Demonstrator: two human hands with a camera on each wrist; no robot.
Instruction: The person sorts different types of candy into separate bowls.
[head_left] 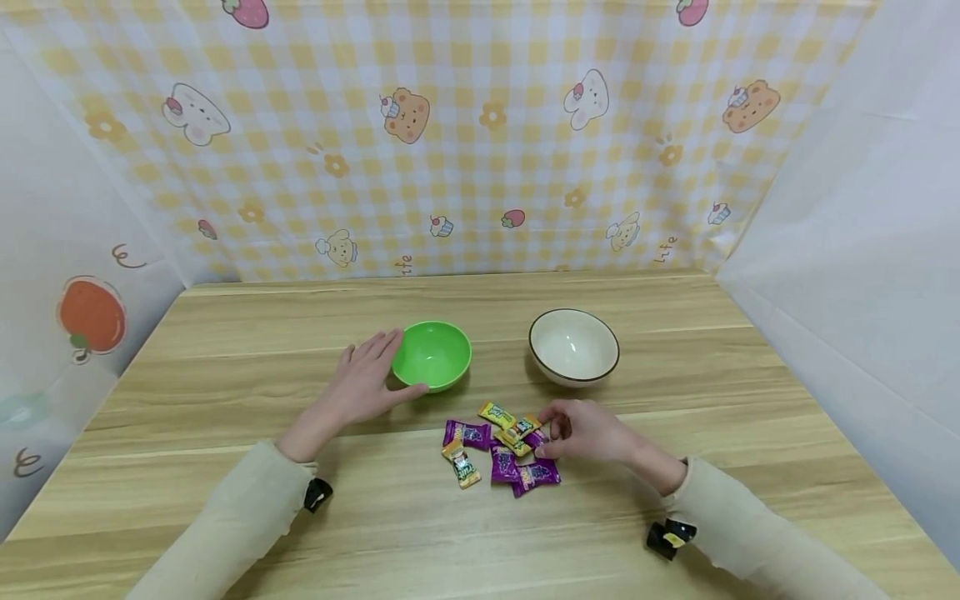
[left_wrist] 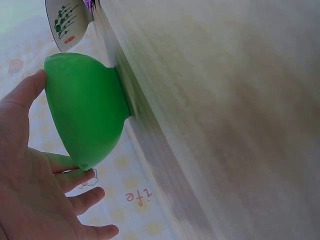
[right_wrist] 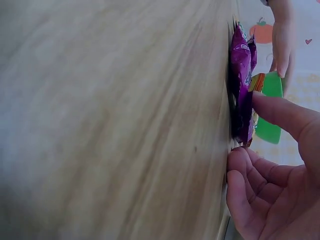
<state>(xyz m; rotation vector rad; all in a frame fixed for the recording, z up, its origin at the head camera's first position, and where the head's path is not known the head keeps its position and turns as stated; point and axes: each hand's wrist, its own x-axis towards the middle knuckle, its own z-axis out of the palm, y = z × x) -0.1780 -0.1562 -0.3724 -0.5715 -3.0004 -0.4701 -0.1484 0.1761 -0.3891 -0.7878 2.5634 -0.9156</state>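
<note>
The left hand [head_left: 365,382] holds a green bowl [head_left: 432,354] by its rim, thumb on the near side and fingers on the far left side. From the left wrist view, the thumb and first fingers span the bowl [left_wrist: 85,107], which stands upright on the table. The right hand [head_left: 596,429] is at the right edge of a small candy pile, its thumb and curled fingers around a purple-wrapped candy [head_left: 536,438]. Purple candies [head_left: 503,463] and yellow candies [head_left: 497,415] overlap there; one yellow candy [head_left: 461,464] lies at the left. Part of the gripped candy is hidden.
A white bowl [head_left: 574,343] with a dark rim stands behind the right hand. The wood-grain table [head_left: 420,533] ends at a yellow checked cloth [head_left: 480,167] at the back. White sheets [head_left: 855,183] hang at both sides. Black bands [head_left: 670,537] are at the wrists.
</note>
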